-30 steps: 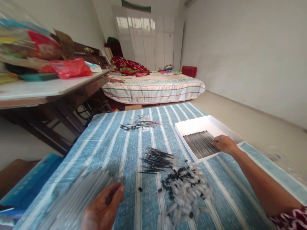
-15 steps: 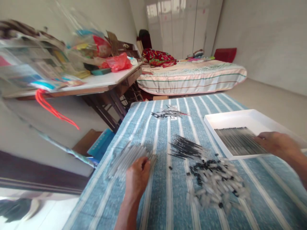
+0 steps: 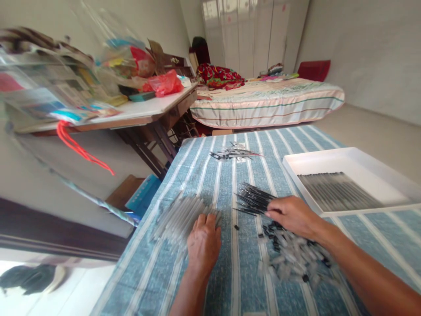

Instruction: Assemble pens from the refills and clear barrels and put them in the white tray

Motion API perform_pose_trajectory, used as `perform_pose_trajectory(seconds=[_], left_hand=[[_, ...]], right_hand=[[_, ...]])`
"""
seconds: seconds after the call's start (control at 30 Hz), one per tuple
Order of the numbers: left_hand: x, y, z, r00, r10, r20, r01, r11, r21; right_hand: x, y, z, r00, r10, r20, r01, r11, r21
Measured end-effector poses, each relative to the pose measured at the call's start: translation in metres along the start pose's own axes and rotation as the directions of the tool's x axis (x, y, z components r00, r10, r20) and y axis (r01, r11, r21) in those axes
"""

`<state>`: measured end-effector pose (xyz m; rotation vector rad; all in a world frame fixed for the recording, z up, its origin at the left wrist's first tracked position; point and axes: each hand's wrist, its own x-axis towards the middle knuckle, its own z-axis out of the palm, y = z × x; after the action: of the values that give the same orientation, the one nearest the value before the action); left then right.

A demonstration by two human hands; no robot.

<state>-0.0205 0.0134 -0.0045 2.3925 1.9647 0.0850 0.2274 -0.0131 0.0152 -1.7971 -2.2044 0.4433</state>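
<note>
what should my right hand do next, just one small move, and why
I'd probably pinch one piece from the thin black rods and draw it free: your right hand has its fingertips at their near right end, while your left hand is at the translucent grey tubes. Whether a rod is in your grip is hidden.

The left grip [image 3: 204,242] and right grip [image 3: 294,214] are bare hands with slim fingers [image 3: 201,219]; narrow wrists [image 3: 200,271] widen gradually into bare forearms [image 3: 368,267].
</note>
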Motion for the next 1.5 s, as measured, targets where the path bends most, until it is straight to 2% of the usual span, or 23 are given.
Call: perform_pose_trajectory(seconds=[0.07,0.17,0.37,0.5,0.6,0.73,0.83,0.93,1.13,1.37,1.5], left_hand=[[-0.001,0.001,0.001,1.0,0.011,0.009,-0.011,1.0,0.012],[-0.001,0.002,0.002,0.999,0.011,0.042,-0.013,0.999,0.044],[-0.004,0.002,0.003,0.995,0.055,0.082,-0.06,0.996,0.071],[-0.007,0.006,0.003,0.994,0.107,0.026,-0.107,0.994,0.008],[-0.007,0.007,0.005,0.987,0.152,-0.059,-0.16,0.971,-0.176],[-0.004,0.004,0.006,0.973,0.149,-0.175,-0.214,0.868,-0.448],[-0.002,0.001,0.008,0.965,0.134,-0.225,-0.238,0.805,-0.543],[-0.003,0.001,0.009,0.965,0.137,-0.223,-0.248,0.751,-0.612],[-0.004,0.003,0.006,0.962,0.205,-0.178,-0.272,0.735,-0.621],[-0.004,0.004,0.003,0.96,0.215,-0.179,-0.28,0.743,-0.608],[-0.004,0.005,0.002,0.957,0.242,-0.163,-0.29,0.738,-0.609]], right_hand=[[0.012,-0.018,0.01,0.996,-0.016,0.086,0.024,0.995,-0.092],[0.026,-0.033,0.024,0.984,0.027,0.174,0.017,0.969,-0.245],[0.034,-0.036,0.038,0.975,0.064,0.214,0.009,0.946,-0.325],[0.034,-0.034,0.036,0.971,0.036,0.237,0.043,0.946,-0.32],[0.033,-0.029,0.033,0.976,-0.013,0.217,0.082,0.947,-0.311],[0.032,-0.019,0.022,0.986,-0.052,0.161,0.101,0.945,-0.311],[0.03,-0.013,0.013,0.987,-0.058,0.147,0.104,0.94,-0.324],[0.029,-0.012,0.01,0.985,-0.062,0.161,0.114,0.935,-0.335],[0.028,-0.015,0.008,0.981,-0.092,0.168,0.145,0.931,-0.336],[0.027,-0.013,0.005,0.985,-0.057,0.162,0.114,0.921,-0.372],[0.027,-0.013,0.006,0.983,-0.077,0.165,0.135,0.917,-0.374]])
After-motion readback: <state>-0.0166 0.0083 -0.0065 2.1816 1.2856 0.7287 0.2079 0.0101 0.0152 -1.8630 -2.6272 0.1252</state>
